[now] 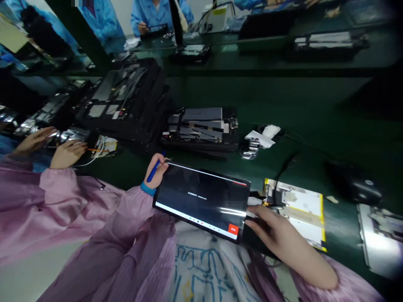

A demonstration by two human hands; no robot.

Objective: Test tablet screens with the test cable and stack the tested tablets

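Note:
A tablet (201,193) with a lit, mostly black screen is tilted over my lap, with a white bar along its lower edge and a red box in one corner. Gripping its left edge is my left hand (155,171), which also has a blue pen (155,167) between its fingers. At the tablet's right edge, my right hand (272,228) pinches a small white plug-like piece (251,213); its exact kind is unclear. Just beyond those fingers lies a white battery pack (305,201) with yellow edges and black leads.
Opened device units (201,126) lie stacked ahead, beside a taller dark stack (126,92). White paper and a coiled cable (261,138) are to the right, near a black scanner-like device (359,184) and a silver panel (378,243). A co-worker's hands (67,153) work at left.

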